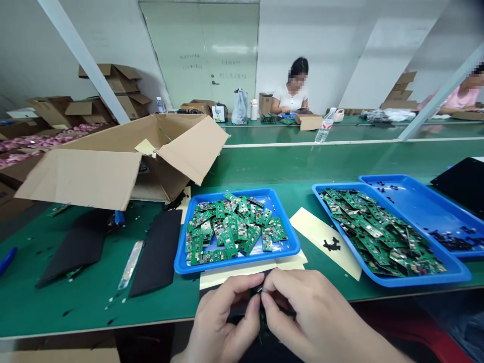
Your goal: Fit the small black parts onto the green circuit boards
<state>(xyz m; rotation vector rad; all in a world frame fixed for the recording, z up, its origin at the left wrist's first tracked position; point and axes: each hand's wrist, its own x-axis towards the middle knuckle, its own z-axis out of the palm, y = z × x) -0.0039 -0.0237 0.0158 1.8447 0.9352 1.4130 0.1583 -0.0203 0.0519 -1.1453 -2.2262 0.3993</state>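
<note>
My left hand (230,315) and my right hand (302,307) meet at the table's front edge, fingertips almost touching. Between them they pinch a small black part (258,289); a dark green strip, apparently a circuit board (263,327), shows below it, mostly hidden by fingers. Just beyond my hands, a blue tray (180,252) holds a loose pile of small green circuit boards (230,229). To the right, a second blue tray (412,282) is heaped with more boards (378,234). Small black pieces (331,244) lie on a cream paper sheet (350,264) between the trays.
A third blue tray (427,196) holds scattered black pieces. At the left stand an open cardboard box (86,174) and black sheets (157,252). A water bottle (325,126) stands near the divider rail. Across the table, a person (293,93) sits working; another sits far right.
</note>
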